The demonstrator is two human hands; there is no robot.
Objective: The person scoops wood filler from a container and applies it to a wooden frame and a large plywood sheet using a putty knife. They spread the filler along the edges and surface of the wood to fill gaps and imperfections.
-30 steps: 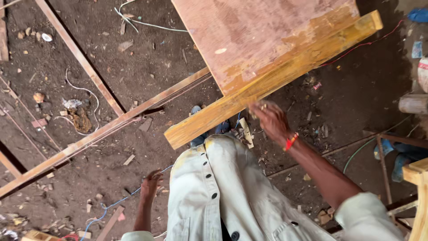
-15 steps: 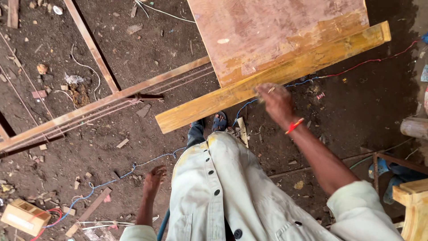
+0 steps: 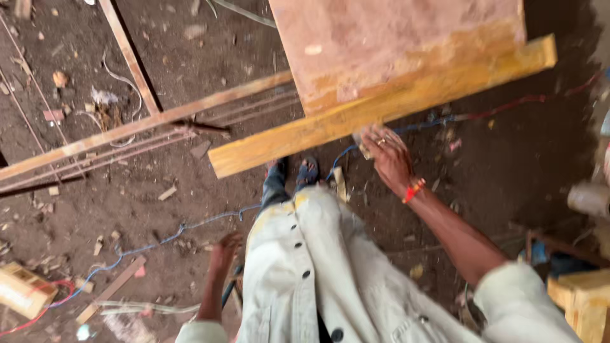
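Observation:
My right hand (image 3: 387,155) reaches out to the lower edge of a long yellow wooden plank (image 3: 305,133), its fingertips pinched on a small pale piece (image 3: 363,148) pressed against the wood. A red thread band circles that wrist. The plank runs along the front of a reddish plywood board (image 3: 394,44). My left hand (image 3: 223,253) hangs beside my pale buttoned coat (image 3: 318,267), fingers loosely curled; motion blur hides whether it holds anything. My sandalled feet (image 3: 298,171) stand on the dirt just below the plank.
Thin wooden battens (image 3: 127,130) cross the dirt floor at the left. A blue wire (image 3: 159,241) trails over the ground among wood scraps. A small yellow box (image 3: 22,289) lies at the bottom left, and a yellow wooden frame (image 3: 581,298) at the bottom right.
My right hand has slid down and left along the plank's edge. The view has shifted and become blurred. My left hand stays at my side.

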